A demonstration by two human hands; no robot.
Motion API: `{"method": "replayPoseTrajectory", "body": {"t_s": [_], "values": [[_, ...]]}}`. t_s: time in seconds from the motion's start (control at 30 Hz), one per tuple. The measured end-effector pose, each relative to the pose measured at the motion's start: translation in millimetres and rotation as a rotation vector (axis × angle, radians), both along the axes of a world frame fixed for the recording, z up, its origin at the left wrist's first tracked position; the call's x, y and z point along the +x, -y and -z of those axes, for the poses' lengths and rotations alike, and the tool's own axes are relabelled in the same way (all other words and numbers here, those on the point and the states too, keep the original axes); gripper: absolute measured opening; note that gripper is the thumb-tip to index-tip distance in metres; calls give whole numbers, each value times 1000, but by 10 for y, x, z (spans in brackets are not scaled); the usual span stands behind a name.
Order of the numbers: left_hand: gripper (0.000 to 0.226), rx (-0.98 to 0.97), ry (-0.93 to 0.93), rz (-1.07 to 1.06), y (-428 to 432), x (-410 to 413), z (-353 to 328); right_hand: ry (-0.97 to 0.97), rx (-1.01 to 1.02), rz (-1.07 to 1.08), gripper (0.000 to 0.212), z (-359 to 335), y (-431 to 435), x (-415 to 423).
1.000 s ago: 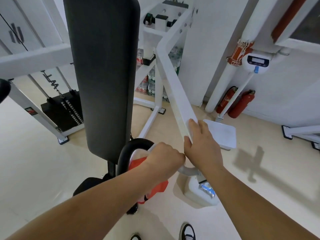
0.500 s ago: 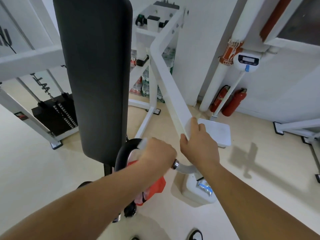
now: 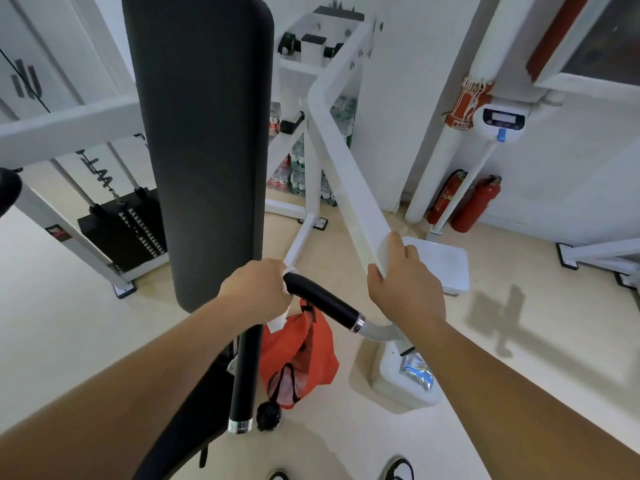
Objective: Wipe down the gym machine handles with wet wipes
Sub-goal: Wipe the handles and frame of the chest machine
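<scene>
A curved black machine handle (image 3: 323, 303) with a chrome ring at its end runs across the middle of the view. My left hand (image 3: 256, 292) is closed around the handle's bend with a white wet wipe (image 3: 278, 322) pressed under the fingers; a corner of the wipe hangs below. My right hand (image 3: 405, 289) grips the lower end of the white machine arm (image 3: 346, 181) that carries the handle. A second straight black grip (image 3: 244, 372) drops below my left hand.
A tall black back pad (image 3: 201, 140) stands right behind my left hand. An orange bag (image 3: 298, 355) and a white wipe container (image 3: 403, 375) sit on the floor below. A weight stack (image 3: 121, 230) is at left; two red fire extinguishers (image 3: 474, 202) and a scale platform (image 3: 440, 268) at right.
My left hand has slid along the handle from its chrome end up to the bend, baring the black grip. My right hand stays on the white arm.
</scene>
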State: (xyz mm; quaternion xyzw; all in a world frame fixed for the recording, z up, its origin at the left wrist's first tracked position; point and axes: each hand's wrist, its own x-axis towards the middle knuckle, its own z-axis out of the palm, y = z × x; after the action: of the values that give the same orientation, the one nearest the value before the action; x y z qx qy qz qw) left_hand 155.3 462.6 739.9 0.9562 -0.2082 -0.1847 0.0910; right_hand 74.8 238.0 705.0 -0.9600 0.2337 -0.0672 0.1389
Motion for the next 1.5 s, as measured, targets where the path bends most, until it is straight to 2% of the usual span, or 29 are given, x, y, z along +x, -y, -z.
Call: {"method": "replayPoseTrajectory", "body": {"t_s": [0.1, 0.2, 0.23, 0.3, 0.4, 0.5, 0.57, 0.7, 0.77, 0.83, 0.9, 0.97, 1.03, 1.13, 1.23, 1.33, 1.5], "values": [[24, 261, 187, 31, 275, -121, 11, -5, -11, 2, 67, 9, -12, 8], [14, 427, 247, 328, 705, -304, -35, -3, -6, 10, 68, -10, -12, 16], [10, 442, 239, 454, 838, -400, -33, -4, -6, 11, 67, -11, -4, 14], [18, 437, 235, 650, 1030, -595, 46, -6, -15, 7, 67, -10, -2, 6], [20, 371, 281, 733, 1079, -730, 116, -9, -9, 5, 67, -5, 7, 3], [16, 294, 336, 711, 835, -562, 64, -11, -3, 4, 66, -12, 7, 5], [21, 277, 323, 547, 567, -325, -52, -3, 6, 2, 66, -4, 6, 4], [16, 187, 145, 188, 110, -36, -138, 7, -1, -1, 66, 1, 1, 5], [17, 232, 221, 134, 174, -95, -98, 0, -15, 3, 67, 6, -1, 10], [17, 333, 304, 207, 436, -234, -56, -7, -27, 7, 68, 5, -5, 20], [14, 382, 315, 413, 762, -441, 12, -19, -33, 8, 69, 6, -7, 27], [12, 374, 255, 595, 1005, -640, 76, -29, -33, 12, 69, 9, 1, 25], [16, 302, 288, 676, 1011, -724, 129, -26, -37, 12, 67, 19, 6, 13], [37, 126, 340, 718, 664, -619, 157, -23, -33, 8, 66, 21, 5, 17], [58, 68, 336, 635, 336, -421, 89, -24, -15, 5, 67, 17, 5, 26], [51, 88, 309, 624, 292, -367, 4, -15, -22, 4, 67, 17, -4, 27], [36, 353, 375, 782, 441, -267, -14, -13, -37, 12, 69, 20, -10, 32]]}}
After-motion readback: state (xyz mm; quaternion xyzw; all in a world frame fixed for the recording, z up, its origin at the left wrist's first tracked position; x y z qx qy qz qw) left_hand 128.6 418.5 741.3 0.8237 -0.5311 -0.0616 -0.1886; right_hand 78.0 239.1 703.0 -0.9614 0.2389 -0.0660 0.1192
